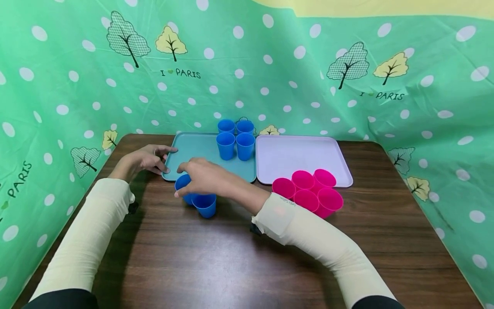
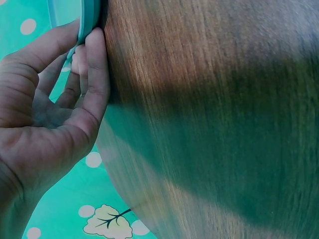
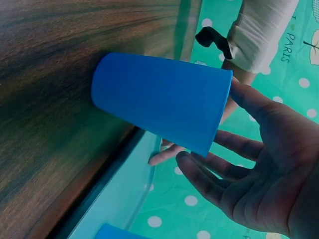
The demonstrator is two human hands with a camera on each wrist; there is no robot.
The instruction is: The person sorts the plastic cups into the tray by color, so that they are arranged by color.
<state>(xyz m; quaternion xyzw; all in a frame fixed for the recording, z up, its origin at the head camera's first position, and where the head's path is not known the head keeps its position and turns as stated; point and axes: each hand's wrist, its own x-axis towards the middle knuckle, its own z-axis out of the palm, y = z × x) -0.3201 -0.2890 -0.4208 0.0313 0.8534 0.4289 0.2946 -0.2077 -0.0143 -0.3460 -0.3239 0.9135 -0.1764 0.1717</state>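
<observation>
Two blue cups (image 1: 200, 201) stood on the brown table (image 1: 231, 266), just in front of the teal tray's (image 1: 193, 150) near edge. The right hand (image 1: 206, 177) lay over their rims from above. In the right wrist view the fingers were spread and nearly straight, touching the rim of one blue cup (image 3: 162, 102) without curling round it (so not a grip, as far as that view showed).

The left hand (image 1: 144, 159) was at the near left corner of the teal tray. In the left wrist view its thumb and fingers pinched the tray's edge (image 2: 89, 20), with the thumb against the rim.

Four more blue cups (image 1: 234, 137) stood upright in a tight square on the far right part of the teal tray, well apart from both hands. A lilac tray (image 1: 301, 156) lay just beside the teal one, to its right. Five pink cups (image 1: 308, 191) were clustered at the lilac tray's near edge, some on the tray and some on the table.

A green cloth (image 1: 77, 77) printed with dots and trees hung behind and to both sides. Between the two blue cups and the teal tray's open middle, only the right hand itself was in the way.
</observation>
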